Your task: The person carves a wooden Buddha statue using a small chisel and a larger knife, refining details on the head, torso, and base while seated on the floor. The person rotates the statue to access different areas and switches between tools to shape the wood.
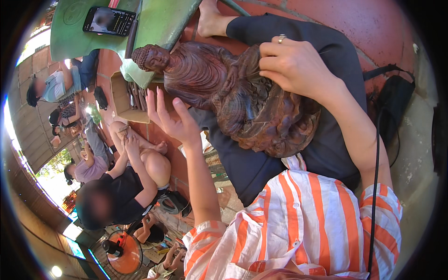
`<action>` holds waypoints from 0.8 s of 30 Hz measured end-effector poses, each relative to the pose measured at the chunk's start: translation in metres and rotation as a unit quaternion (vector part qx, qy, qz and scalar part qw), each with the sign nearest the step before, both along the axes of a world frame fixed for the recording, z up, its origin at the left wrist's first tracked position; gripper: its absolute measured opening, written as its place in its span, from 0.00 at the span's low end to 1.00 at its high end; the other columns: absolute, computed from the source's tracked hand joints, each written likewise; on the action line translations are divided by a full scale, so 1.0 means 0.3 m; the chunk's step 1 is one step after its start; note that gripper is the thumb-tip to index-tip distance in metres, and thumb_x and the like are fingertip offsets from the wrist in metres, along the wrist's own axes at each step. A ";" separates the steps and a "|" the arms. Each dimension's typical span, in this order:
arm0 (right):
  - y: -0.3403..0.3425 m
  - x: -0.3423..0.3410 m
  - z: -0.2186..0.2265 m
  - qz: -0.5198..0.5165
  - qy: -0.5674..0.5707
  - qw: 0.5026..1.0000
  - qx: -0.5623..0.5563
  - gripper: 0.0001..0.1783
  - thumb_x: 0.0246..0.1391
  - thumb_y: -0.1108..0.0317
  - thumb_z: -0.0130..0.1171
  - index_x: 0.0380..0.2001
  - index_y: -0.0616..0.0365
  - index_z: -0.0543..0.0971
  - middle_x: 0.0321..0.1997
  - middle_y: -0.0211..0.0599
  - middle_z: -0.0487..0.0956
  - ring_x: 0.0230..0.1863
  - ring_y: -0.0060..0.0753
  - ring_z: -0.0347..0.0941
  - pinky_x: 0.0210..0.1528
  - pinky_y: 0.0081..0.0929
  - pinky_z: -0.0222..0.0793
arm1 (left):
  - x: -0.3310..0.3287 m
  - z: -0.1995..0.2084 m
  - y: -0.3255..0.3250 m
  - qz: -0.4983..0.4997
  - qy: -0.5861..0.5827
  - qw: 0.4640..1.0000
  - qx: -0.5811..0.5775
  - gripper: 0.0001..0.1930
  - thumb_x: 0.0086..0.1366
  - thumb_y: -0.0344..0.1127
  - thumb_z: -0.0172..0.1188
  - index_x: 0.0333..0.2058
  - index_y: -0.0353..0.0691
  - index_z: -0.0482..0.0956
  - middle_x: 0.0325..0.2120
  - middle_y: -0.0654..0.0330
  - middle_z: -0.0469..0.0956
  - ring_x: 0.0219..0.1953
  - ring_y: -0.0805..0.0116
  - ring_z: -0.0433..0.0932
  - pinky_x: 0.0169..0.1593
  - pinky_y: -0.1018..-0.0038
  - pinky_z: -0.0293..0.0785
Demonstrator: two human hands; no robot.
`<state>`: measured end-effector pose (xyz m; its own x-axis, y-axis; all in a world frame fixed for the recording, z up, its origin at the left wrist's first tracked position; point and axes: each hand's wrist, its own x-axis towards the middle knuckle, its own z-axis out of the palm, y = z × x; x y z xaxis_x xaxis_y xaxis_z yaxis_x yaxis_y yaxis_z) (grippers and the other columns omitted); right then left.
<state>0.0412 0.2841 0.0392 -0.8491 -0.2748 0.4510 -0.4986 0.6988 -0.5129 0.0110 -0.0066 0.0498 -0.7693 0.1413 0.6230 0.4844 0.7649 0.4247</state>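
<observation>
A dark reddish-brown carved wooden Buddha statue [196, 77] lies across my lap, its head toward the left and its base toward the lower right. My right hand [296, 65], with a ring on one finger, rests at the statue's upper side. Its fingers are curled and pressed together; what they hold, if anything, is too small to make out. My left hand [172, 119] is raised beside the statue's shoulder, fingers spread and holding nothing. Dark trousers [336, 60] cover my legs under the statue.
A green plastic stool [158, 23] at the far left bears a smartphone [109, 21] and a dark stick-like tool [132, 39]. Below stands a cardboard box [119, 95] of slim tools. Several people sit at left, near a fan [123, 252]. A black bag [394, 100] lies right; a cable [375, 186] hangs by my right arm.
</observation>
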 end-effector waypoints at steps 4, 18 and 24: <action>-0.051 -0.012 0.013 0.021 -0.024 0.999 0.000 0.07 0.44 0.66 0.65 0.23 0.54 0.77 0.29 0.26 0.71 0.36 0.32 0.72 0.35 0.32 0.71 | 0.048 -0.045 0.039 -0.041 -0.028 0.998 0.043 0.19 0.60 0.28 0.61 0.51 0.32 0.76 0.56 0.48 0.70 0.62 0.50 0.64 0.66 0.56 0.55; -0.024 -0.027 -0.007 -0.032 0.018 0.999 0.023 0.07 0.41 0.69 0.66 0.22 0.53 0.75 0.29 0.25 0.70 0.35 0.33 0.70 0.30 0.32 0.70 | 0.038 -0.086 0.075 -0.086 -0.032 0.995 -0.041 0.15 0.57 0.27 0.64 0.45 0.39 0.82 0.52 0.57 0.74 0.62 0.51 0.66 0.70 0.48 0.39; -0.030 -0.033 -0.002 0.036 0.004 0.999 0.001 0.06 0.41 0.65 0.66 0.21 0.51 0.78 0.29 0.23 0.73 0.38 0.31 0.73 0.33 0.30 0.73 | 0.027 -0.071 0.078 -0.102 -0.025 0.992 -0.071 0.19 0.52 0.34 0.69 0.45 0.42 0.82 0.51 0.61 0.76 0.62 0.55 0.66 0.70 0.48 0.35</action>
